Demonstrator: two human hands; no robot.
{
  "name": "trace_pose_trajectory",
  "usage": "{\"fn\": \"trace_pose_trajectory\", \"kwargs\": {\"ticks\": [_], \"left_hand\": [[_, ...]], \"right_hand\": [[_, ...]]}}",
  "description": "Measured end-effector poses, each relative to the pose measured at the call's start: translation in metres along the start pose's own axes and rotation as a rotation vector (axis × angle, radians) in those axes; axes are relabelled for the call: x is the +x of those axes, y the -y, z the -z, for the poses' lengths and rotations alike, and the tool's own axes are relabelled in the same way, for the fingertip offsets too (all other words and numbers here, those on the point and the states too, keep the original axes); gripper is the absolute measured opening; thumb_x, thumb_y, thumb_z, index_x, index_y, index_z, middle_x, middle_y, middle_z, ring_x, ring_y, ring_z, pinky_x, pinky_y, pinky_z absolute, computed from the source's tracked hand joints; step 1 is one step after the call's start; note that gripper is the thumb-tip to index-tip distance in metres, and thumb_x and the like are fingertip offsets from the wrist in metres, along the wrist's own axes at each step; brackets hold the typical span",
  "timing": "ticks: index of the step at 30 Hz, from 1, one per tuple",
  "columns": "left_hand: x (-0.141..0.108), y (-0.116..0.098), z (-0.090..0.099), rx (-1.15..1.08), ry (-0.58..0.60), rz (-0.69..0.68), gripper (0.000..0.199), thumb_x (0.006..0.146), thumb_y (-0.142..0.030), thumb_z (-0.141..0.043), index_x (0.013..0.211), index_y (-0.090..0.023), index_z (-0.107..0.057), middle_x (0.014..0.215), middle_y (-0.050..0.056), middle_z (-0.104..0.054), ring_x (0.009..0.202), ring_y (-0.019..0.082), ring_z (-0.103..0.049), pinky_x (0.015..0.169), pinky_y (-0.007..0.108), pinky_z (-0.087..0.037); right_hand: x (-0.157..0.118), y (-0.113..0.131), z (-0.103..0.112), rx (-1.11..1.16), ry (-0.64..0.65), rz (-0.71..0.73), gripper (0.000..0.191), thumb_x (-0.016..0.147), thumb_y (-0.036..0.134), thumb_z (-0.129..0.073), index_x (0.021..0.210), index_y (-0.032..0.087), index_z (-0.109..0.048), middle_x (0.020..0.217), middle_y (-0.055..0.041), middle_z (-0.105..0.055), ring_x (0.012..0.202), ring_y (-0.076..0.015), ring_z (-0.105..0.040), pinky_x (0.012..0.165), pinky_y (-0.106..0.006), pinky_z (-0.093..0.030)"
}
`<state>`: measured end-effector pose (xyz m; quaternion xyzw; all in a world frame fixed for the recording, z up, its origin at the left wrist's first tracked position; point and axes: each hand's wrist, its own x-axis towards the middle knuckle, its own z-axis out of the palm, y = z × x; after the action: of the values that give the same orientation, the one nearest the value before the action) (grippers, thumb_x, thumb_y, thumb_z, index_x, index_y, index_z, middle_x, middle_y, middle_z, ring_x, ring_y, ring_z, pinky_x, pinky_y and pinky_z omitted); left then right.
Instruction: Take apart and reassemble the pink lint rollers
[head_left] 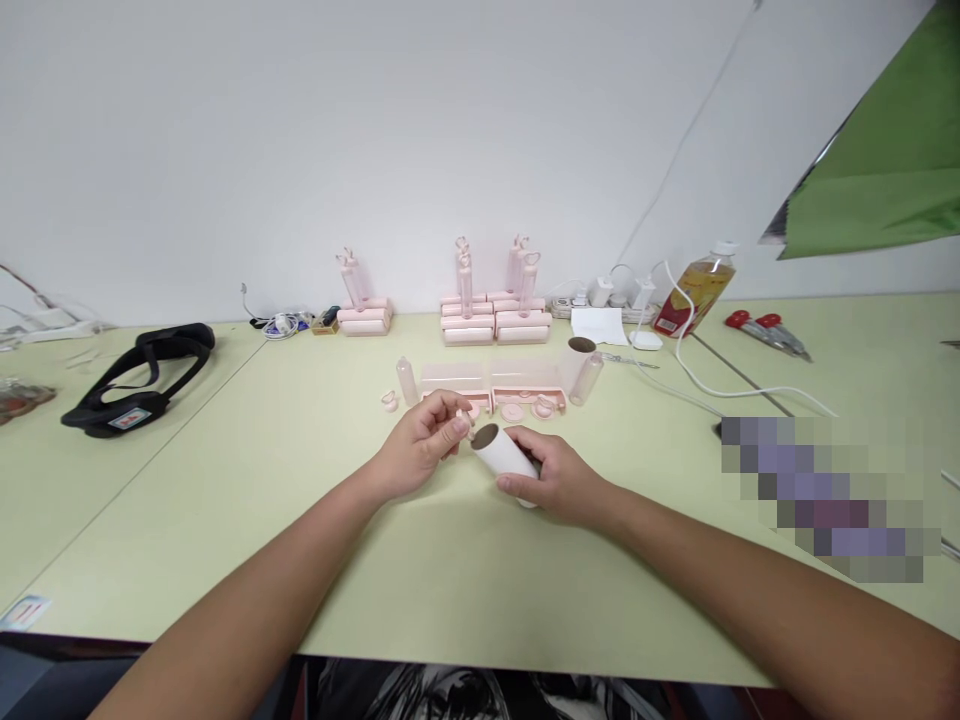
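My right hand is wrapped round a white paper roll, tilted so its dark open core faces up and left. Close to that open end, my left hand pinches a small pale pink plastic part whose exact kind I cannot make out. Just behind my hands lie pink lint roller covers with their open cases. A round pink disc and a ring-shaped pink cap are in front of them. Clear pink tubes stand at the left and lean at the right.
Another roll stands behind the right tube. Assembled pink lint rollers line the wall. A drink bottle, white cables, red-handled pliers and a blurred object are at right. A black head strap lies at left.
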<state>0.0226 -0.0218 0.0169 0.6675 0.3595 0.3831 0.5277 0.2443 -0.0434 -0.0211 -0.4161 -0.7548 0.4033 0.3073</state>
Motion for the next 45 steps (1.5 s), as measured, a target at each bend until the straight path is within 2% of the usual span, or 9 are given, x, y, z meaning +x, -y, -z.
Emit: {"fn": "trace_pose_trajectory", "kwargs": {"ticks": [4,9,16,22,37,42,45], "left_hand": [[0.001,0.001,-0.002,-0.058,-0.078,0.018,0.034,0.075,-0.044,-0.072,0.081,-0.018,-0.052,0.077,0.0,-0.059,0.057,0.008,-0.048,0.057,0.023,-0.042],[-0.001,0.004,-0.005,-0.012,-0.078,-0.056,0.034,0.078,-0.038,-0.07,0.064,-0.016,-0.047,0.09,0.007,-0.065,0.076,0.014,-0.058,0.068,0.027,-0.046],[-0.005,0.012,-0.008,0.085,-0.05,-0.065,0.026,0.08,-0.037,-0.068,0.074,-0.016,-0.054,0.1,0.008,-0.066,0.081,0.015,-0.059,0.071,0.028,-0.047],[-0.006,0.008,-0.007,0.118,-0.012,-0.079,0.023,0.081,-0.037,-0.068,0.079,-0.016,-0.057,0.103,0.007,-0.066,0.08,0.014,-0.059,0.069,0.027,-0.046],[-0.006,0.005,-0.005,0.21,0.028,-0.095,0.024,0.083,-0.039,-0.065,0.088,-0.016,-0.062,0.103,0.007,-0.065,0.073,0.012,-0.055,0.062,0.024,-0.043],[-0.007,0.005,-0.005,0.241,0.028,-0.087,0.028,0.083,-0.04,-0.065,0.1,-0.018,-0.063,0.084,0.003,-0.061,0.066,0.011,-0.052,0.059,0.023,-0.042],[-0.007,0.007,-0.004,0.268,0.04,-0.137,0.028,0.083,-0.038,-0.065,0.102,-0.019,-0.062,0.094,0.004,-0.061,0.07,0.011,-0.054,0.06,0.024,-0.044]], "right_hand": [[-0.001,0.0,0.0,0.002,0.007,-0.006,0.05,0.079,0.05,-0.066,0.119,0.022,-0.059,0.091,-0.0024,-0.062,0.074,-0.0184,-0.054,0.065,-0.028,-0.041],[-0.001,0.001,0.0,0.007,-0.001,-0.006,0.049,0.079,0.05,-0.066,0.117,0.021,-0.059,0.09,-0.0028,-0.063,0.074,-0.0184,-0.054,0.064,-0.028,-0.041],[0.0,0.002,0.001,0.031,0.024,0.01,0.051,0.079,0.05,-0.066,0.119,0.019,-0.06,0.095,-0.0044,-0.064,0.077,-0.0188,-0.055,0.067,-0.029,-0.042],[-0.001,0.003,0.0,0.046,0.028,0.02,0.05,0.079,0.048,-0.067,0.119,0.019,-0.06,0.097,-0.0048,-0.065,0.079,-0.0193,-0.056,0.068,-0.029,-0.042],[-0.001,0.006,0.001,0.063,0.021,0.027,0.048,0.078,0.046,-0.068,0.117,0.018,-0.062,0.096,-0.0048,-0.065,0.078,-0.0188,-0.055,0.067,-0.029,-0.042],[0.0,0.007,0.001,0.064,0.022,0.029,0.048,0.078,0.046,-0.068,0.117,0.018,-0.063,0.096,-0.005,-0.065,0.078,-0.0189,-0.055,0.066,-0.029,-0.042],[-0.001,0.007,0.001,0.067,0.018,0.034,0.045,0.078,0.046,-0.068,0.114,0.018,-0.064,0.095,-0.0048,-0.065,0.078,-0.019,-0.055,0.067,-0.029,-0.042]]}}
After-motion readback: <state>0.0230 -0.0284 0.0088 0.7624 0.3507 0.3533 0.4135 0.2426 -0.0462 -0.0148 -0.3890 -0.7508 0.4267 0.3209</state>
